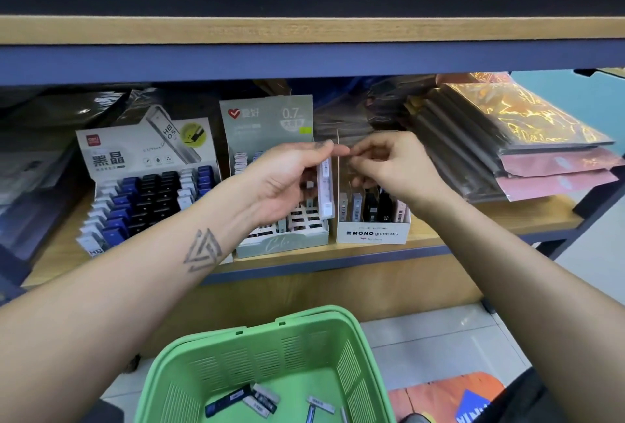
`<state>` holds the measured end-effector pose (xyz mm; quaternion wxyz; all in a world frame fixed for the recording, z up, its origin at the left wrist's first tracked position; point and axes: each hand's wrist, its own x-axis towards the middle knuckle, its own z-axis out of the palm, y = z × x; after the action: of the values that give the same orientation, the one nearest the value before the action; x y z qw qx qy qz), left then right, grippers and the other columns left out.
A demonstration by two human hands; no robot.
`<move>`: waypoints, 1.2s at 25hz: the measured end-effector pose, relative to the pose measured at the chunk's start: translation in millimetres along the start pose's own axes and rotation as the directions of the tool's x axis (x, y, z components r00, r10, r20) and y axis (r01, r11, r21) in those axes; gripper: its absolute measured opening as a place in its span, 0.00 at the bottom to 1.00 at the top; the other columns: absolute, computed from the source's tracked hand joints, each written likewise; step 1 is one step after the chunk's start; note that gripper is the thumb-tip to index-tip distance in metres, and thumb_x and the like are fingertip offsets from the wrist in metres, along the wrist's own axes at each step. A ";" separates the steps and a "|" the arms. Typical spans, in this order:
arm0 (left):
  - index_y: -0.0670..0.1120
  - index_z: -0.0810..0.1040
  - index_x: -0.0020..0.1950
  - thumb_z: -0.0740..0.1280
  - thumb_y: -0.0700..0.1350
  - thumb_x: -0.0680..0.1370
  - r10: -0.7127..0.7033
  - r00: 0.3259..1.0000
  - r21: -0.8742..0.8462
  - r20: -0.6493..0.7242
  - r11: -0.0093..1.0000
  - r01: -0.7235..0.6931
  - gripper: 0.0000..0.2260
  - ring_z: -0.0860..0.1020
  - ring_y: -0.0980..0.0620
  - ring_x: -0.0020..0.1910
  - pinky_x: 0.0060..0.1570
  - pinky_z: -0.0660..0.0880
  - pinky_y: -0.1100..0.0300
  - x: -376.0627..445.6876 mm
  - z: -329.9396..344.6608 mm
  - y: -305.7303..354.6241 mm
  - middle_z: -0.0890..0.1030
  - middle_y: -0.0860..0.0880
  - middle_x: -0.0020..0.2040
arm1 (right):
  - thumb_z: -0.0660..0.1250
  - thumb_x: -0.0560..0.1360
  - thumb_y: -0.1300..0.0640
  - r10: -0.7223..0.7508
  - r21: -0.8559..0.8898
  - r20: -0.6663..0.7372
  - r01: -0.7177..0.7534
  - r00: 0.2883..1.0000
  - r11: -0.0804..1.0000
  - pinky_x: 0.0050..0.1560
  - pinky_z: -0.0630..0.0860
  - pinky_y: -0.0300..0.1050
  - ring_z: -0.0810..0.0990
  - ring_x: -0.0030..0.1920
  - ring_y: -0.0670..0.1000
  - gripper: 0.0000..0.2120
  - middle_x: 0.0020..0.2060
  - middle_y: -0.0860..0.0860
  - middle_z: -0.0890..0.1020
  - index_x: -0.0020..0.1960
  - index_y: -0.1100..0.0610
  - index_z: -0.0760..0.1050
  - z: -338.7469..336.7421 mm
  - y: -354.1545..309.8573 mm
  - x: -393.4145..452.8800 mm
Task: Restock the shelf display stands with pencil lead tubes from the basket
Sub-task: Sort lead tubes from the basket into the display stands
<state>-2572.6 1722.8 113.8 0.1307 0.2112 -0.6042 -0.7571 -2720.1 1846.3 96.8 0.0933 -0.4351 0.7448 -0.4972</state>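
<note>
A wooden shop shelf [473, 219] with a blue metal frame holds three cardboard display stands side by side, seen from above over a person's outstretched forearms. At far left, a white stand [142, 185] printed "HB 0.5" carries rows of white, blue and black lead tubes. Next to it stands a pale green stand [270, 125] marked "0.7", its white grid partly vacant. In front of it the left hand [287, 179], palm turned inward, grips a pale pink lead tube [325, 189] upright, thumb and forefinger curled round it. Just beside, the right hand [389, 165] has its fingers curled, fingertips meeting near the tube's top; whether they pinch anything cannot be told. Below that hand sits a white box [372, 233] labelled "MONO graph MG", holding grey, black and pink tubes. Farther right lie stacked packets [524, 138] in clear wrap. On the floor below, a green plastic basket [270, 355] holds several loose tubes [260, 399].
</note>
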 end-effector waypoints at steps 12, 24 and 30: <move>0.35 0.80 0.50 0.68 0.31 0.77 0.222 0.959 -0.047 -0.176 0.971 -0.233 0.04 0.84 0.46 0.41 0.44 0.84 0.56 -39.9 -80.8 42.9 0.84 0.41 0.42 | 0.75 0.73 0.59 -0.026 0.632 0.405 -0.259 0.914 0.730 0.47 0.83 0.46 0.85 0.44 0.54 0.11 0.49 0.63 0.85 0.55 0.60 0.84 50.8 -42.2 -0.1; 0.42 0.84 0.49 0.75 0.27 0.69 0.179 0.958 0.783 -0.222 0.618 0.066 0.14 0.86 0.52 0.43 0.48 0.83 0.59 -92.8 -166.1 30.0 0.86 0.45 0.45 | 0.73 0.73 0.71 0.036 0.542 0.217 -0.151 0.975 0.826 0.42 0.81 0.38 0.87 0.40 0.53 0.07 0.39 0.58 0.86 0.48 0.62 0.80 140.4 -82.8 3.5; 0.49 0.82 0.65 0.73 0.45 0.77 0.298 0.937 0.982 -0.180 0.115 0.152 0.16 0.79 0.50 0.60 0.60 0.75 0.56 -97.8 -185.1 22.8 0.83 0.50 0.62 | 0.75 0.74 0.63 -0.216 0.009 0.171 0.218 0.961 0.976 0.49 0.81 0.43 0.84 0.43 0.49 0.07 0.40 0.48 0.84 0.46 0.52 0.81 168.0 -93.2 7.3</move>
<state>-2399.7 1602.6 118.3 0.0954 0.3384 -0.9299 -0.1075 -2576.7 1718.3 93.5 0.0999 -0.5556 0.6843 -0.4615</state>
